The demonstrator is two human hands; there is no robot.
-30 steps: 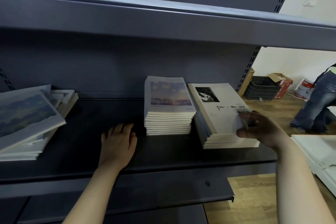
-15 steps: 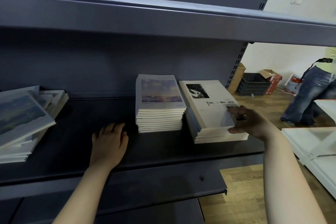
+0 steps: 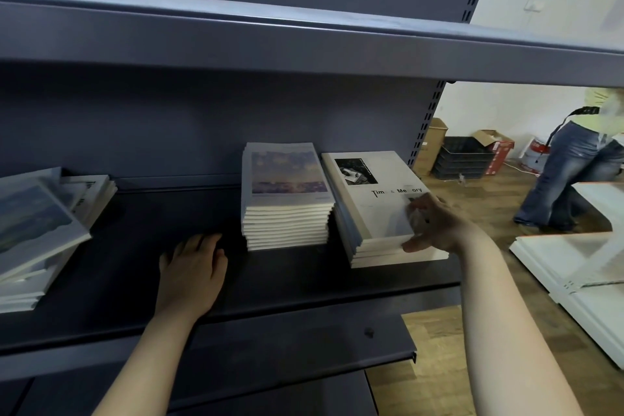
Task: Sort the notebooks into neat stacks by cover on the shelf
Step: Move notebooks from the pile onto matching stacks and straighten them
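We've got our left hand [image 3: 192, 272] flat and open on the shelf [image 3: 304, 284] near its front edge, holding nothing. Our right hand [image 3: 430, 224] pinches the top white notebook [image 3: 368, 199] on the stack at the right end, beside the sky-cover stack [image 3: 285, 196].

Left hand [image 3: 193, 268] flat, palm down, fingers [image 3: 206, 241] together. Right hand [image 3: 435, 226] reaching forward, fingers [image 3: 416, 209] curled, thumb low.

Matt dark metal shelf [image 3: 118, 280]; paper notebooks [image 3: 287, 199] with smooth covers (faint sheen); wooden floor [image 3: 439, 365].
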